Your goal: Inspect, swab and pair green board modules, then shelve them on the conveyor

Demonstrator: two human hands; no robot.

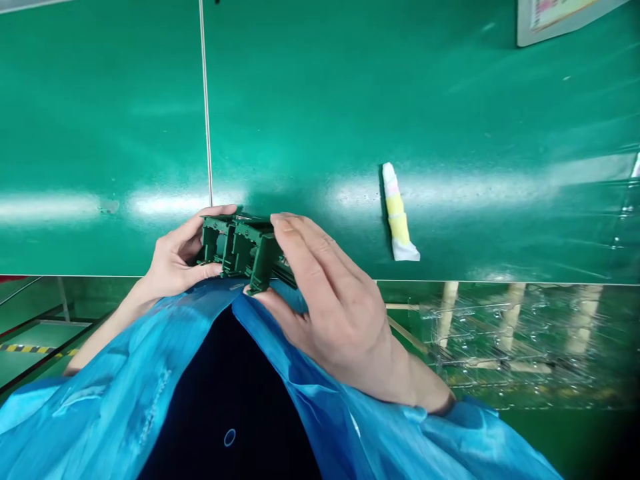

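Green moulded plastic part [243,250] — held at the near edge of the green table [320,120], left hand [175,260] and right hand [330,300] both closed around its ends. Judged light, rigid, with thin ribs likely brittle — best gripped by the solid outer walls. A white-and-yellow tube [399,215] lies to the right.

Single head-worn view, looking forward and down, close over the green table [350,100], near its front edge
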